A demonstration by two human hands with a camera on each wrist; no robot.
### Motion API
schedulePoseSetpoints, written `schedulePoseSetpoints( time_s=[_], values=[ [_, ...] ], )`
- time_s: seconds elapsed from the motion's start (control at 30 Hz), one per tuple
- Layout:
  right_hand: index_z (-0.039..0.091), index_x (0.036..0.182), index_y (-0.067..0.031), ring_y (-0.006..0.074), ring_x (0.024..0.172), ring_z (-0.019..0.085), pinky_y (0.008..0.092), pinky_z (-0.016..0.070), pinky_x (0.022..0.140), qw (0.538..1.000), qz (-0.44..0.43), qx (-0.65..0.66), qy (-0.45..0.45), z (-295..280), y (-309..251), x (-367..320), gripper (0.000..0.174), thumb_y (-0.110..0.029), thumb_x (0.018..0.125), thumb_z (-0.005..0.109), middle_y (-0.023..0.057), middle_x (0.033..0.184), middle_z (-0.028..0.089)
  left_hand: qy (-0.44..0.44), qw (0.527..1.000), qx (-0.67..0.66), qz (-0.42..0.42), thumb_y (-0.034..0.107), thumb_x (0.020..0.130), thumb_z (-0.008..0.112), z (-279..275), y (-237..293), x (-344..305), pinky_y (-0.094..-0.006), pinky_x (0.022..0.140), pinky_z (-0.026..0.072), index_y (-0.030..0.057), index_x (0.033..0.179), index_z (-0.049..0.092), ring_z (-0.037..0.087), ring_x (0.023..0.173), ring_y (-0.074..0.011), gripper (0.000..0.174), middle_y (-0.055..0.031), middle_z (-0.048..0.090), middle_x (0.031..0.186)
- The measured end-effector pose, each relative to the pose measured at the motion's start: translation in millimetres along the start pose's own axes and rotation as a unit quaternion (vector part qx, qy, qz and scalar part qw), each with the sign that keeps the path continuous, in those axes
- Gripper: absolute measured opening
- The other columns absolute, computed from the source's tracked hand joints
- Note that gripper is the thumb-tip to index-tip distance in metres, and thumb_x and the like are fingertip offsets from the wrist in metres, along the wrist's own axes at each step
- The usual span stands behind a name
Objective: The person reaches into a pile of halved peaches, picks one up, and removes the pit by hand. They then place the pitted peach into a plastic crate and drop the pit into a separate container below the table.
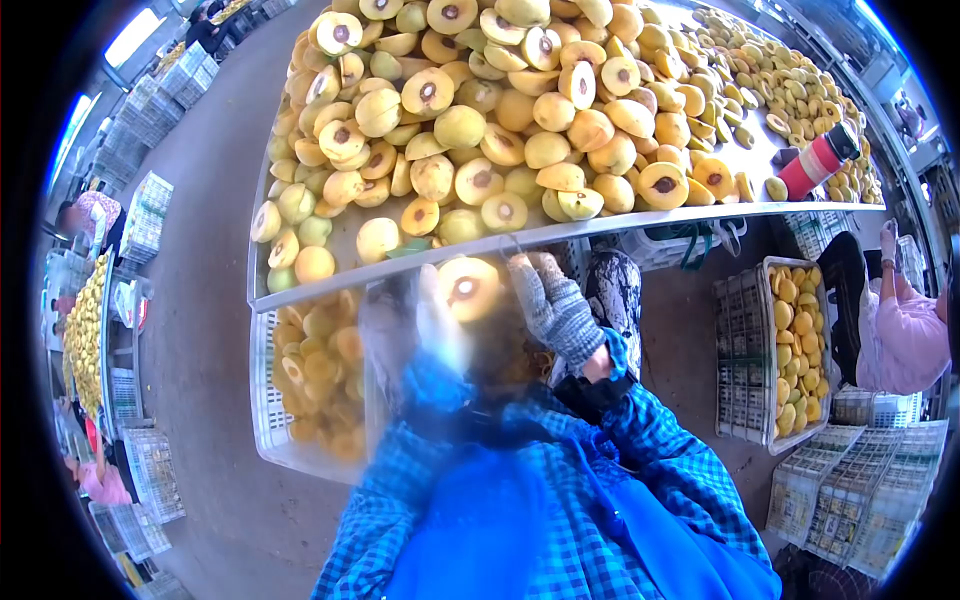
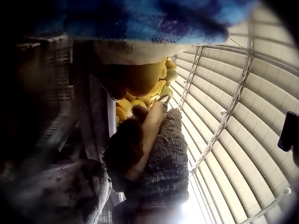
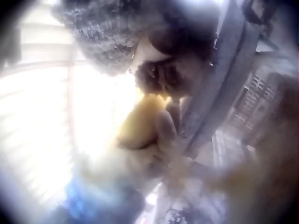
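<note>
A cut yellow fruit half (image 1: pixel 468 290), its pit facing up, is held by my left hand (image 1: pixel 437 318) just below the table's front edge. The left wrist view shows the fruit (image 2: pixel 145 79) against the pale glove (image 2: pixel 140 52). My right hand (image 1: pixel 562 315), in a grey knitted glove with bare fingertips, pinches a small tool whose curved metal tip (image 2: pixel 164 98) stands out past the fingers. In the right wrist view the fruit (image 3: pixel 140 125) lies between the left hand (image 3: pixel 126 168) and the right hand (image 3: pixel 105 39); that view is blurred.
Many halved fruits (image 1: pixel 428 92) are heaped on the metal table (image 1: pixel 375 272). A red bottle (image 1: pixel 812 168) lies at its right. Below the table's left part stands a crate of fruit (image 1: pixel 275 425); another full crate (image 1: pixel 745 360) is at the right. People work on both sides.
</note>
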State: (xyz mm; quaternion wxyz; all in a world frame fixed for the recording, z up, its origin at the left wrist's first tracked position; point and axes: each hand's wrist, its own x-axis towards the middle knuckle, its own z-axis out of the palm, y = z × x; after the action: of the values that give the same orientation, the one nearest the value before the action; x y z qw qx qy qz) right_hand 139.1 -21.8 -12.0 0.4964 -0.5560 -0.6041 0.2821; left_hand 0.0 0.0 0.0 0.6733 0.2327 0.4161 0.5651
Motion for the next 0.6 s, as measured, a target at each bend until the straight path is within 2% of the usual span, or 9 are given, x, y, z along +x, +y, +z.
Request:
schedulePoseSetpoints(
  time_s=[0.03, 0.1, 0.17, 0.3, 0.37, 0.4, 0.47, 0.57, 0.6],
  values=[
    [0.056, 0.096, -0.0036, 0.0377, 0.068, 0.06, 0.0449, 0.0453, 0.057, 1.0, 0.012, 0.017, -0.023, 0, 2, -7, 0.019, -0.022, 0.092, 0.054, 0.022, 0.087, 0.06, 0.002, 1.0, 0.0, 0.004, 0.038, 0.094, 0.041, -2, 0, 0, -0.0358, 0.084, 0.0512, -0.0011, 0.119, 0.05, 0.061, 0.096, -0.0245, 0.047, -0.0142, 0.061, 0.108],
    [0.059, 0.09, -0.0026, 0.038, 0.068, 0.059, 0.0442, 0.0461, 0.057, 0.993, 0.022, -0.092, -0.074, -14, -18, -20, 0.018, -0.018, 0.091, 0.051, 0.0222, 0.087, 0.06, -0.022, 1.0, -0.003, 0.015, 0.035, 0.093, 0.041, -2, -3, 8, -0.0355, 0.082, 0.0521, -0.0025, 0.115, 0.053, 0.062, 0.093, -0.025, 0.045, -0.0152, 0.062, 0.104],
    [0.058, 0.096, -0.0023, 0.0371, 0.068, 0.059, 0.0444, 0.0471, 0.058, 0.974, -0.122, -0.169, -0.092, -8, -1, -34, 0.016, -0.015, 0.089, 0.05, 0.0227, 0.092, 0.059, -0.056, 0.998, -0.001, 0.013, 0.03, 0.091, 0.04, -2, -3, 7, -0.036, 0.08, 0.0526, -0.0035, 0.113, 0.054, 0.063, 0.088, -0.0262, 0.042, -0.0161, 0.064, 0.097],
    [0.055, 0.103, -0.0033, 0.0366, 0.068, 0.059, 0.0456, 0.0475, 0.059, 0.979, -0.092, -0.143, -0.112, 1, 2, -39, 0.02, -0.014, 0.088, 0.048, 0.022, 0.094, 0.056, -0.049, 0.997, -0.06, -0.002, 0.025, 0.09, 0.04, -2, -10, 4, -0.037, 0.076, 0.053, -0.0034, 0.108, 0.055, 0.063, 0.082, -0.0272, 0.037, -0.0165, 0.064, 0.092],
    [0.054, 0.106, -0.0046, 0.0366, 0.069, 0.059, 0.0462, 0.0473, 0.06, 0.979, -0.029, -0.138, -0.147, 5, -3, -41, 0.022, -0.015, 0.089, 0.045, 0.0214, 0.093, 0.055, 0.009, 0.993, 0.066, 0.094, 0.027, 0.091, 0.04, -9, -34, 13, -0.0369, 0.075, 0.0526, -0.0031, 0.106, 0.054, 0.063, 0.084, -0.0268, 0.037, -0.0166, 0.063, 0.094],
    [0.055, 0.106, -0.0071, 0.0365, 0.068, 0.06, 0.0454, 0.0475, 0.059, 0.953, -0.073, -0.241, -0.167, 12, 2, -44, 0.022, -0.015, 0.089, 0.043, 0.0204, 0.089, 0.053, 0.039, 0.987, 0.086, 0.133, 0.028, 0.092, 0.04, -8, -42, 13, -0.0369, 0.074, 0.0525, -0.0028, 0.106, 0.054, 0.062, 0.084, -0.0267, 0.037, -0.0167, 0.063, 0.095],
    [0.055, 0.103, -0.007, 0.0367, 0.068, 0.059, 0.0453, 0.0476, 0.059, 0.989, -0.054, -0.08, -0.116, 33, 33, -54, 0.02, -0.018, 0.091, 0.044, 0.0205, 0.088, 0.054, 0.105, 0.971, 0.087, 0.198, 0.031, 0.093, 0.039, -3, -54, 14, -0.0371, 0.072, 0.0522, -0.0018, 0.105, 0.053, 0.062, 0.083, -0.0265, 0.038, -0.0168, 0.062, 0.096],
    [0.057, 0.097, -0.008, 0.0299, 0.063, 0.059, 0.0396, 0.047, 0.054, 0.997, -0.025, 0.025, -0.065, 39, 31, -58, 0.023, -0.028, 0.093, 0.046, 0.0162, 0.081, 0.056, 0.112, 0.94, 0.174, 0.273, 0.037, 0.096, 0.038, 19, -45, 5, -0.0366, 0.068, 0.053, 0.0002, 0.107, 0.051, 0.062, 0.078, -0.0268, 0.041, -0.0173, 0.062, 0.094],
    [0.058, 0.095, -0.0089, 0.0259, 0.059, 0.057, 0.0364, 0.0457, 0.051, 0.991, 0.039, 0.083, -0.095, 32, 20, -57, 0.025, -0.031, 0.094, 0.047, 0.0134, 0.077, 0.056, 0.09, 0.978, 0.096, 0.162, 0.037, 0.096, 0.038, 9, -31, 10, -0.0364, 0.067, 0.0532, 0.0002, 0.107, 0.051, 0.063, 0.077, -0.0269, 0.04, -0.0175, 0.062, 0.095]
  ],
)
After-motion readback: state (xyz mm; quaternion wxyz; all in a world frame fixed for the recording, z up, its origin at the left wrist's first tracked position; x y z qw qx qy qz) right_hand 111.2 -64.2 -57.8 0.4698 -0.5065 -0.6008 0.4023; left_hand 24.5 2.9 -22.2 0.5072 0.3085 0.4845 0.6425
